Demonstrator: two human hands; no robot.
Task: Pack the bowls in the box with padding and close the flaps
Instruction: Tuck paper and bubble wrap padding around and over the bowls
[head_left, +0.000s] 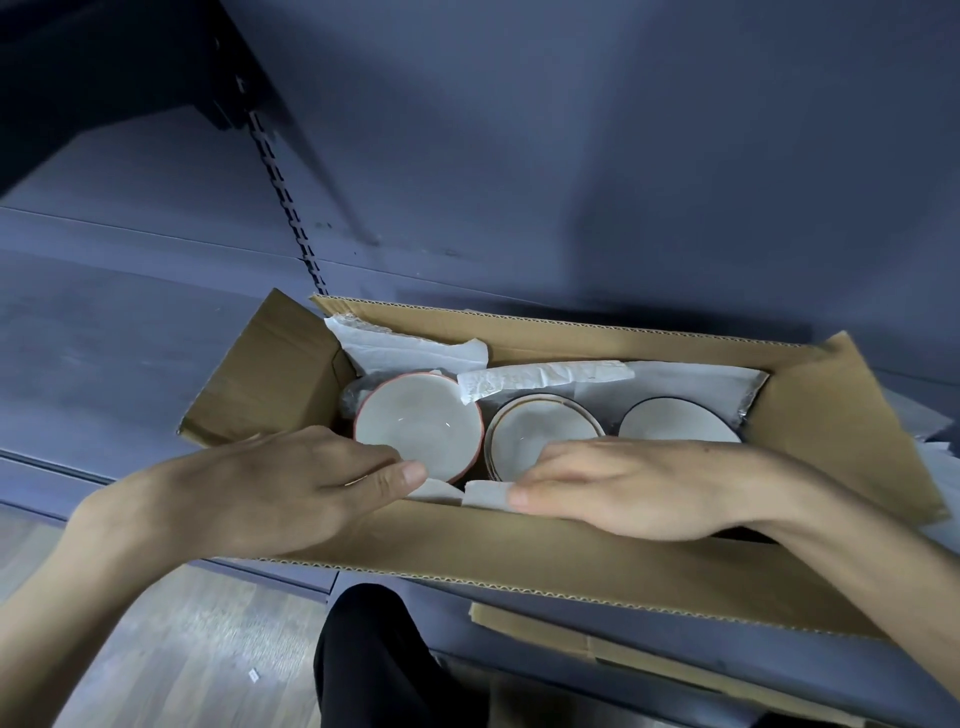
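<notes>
An open cardboard box (519, 566) lies on a dark blue shelf. Three white bowls stand in a row inside it: a red-rimmed bowl (415, 415) at the left, a brown-rimmed bowl (535, 421) in the middle, a dark-rimmed bowl (675, 421) at the right. White padding paper (415, 348) lines the far side, and more white paper (483, 492) shows at the near wall. My left hand (291, 483) lies flat over the near left edge, its thumb touching the paper by the red-rimmed bowl. My right hand (639, 483) lies flat over the near side, fingers straight, thumb on the paper, covering part of two bowls.
The box's left flap (265, 369) and right flap (841, 415) stand open, and the far flap (519, 327) leans toward the shelf's back wall. More paper (935, 457) lies right of the box. A flat cardboard sheet (597, 644) sits under the box's near edge. My dark-clothed leg (374, 665) is below.
</notes>
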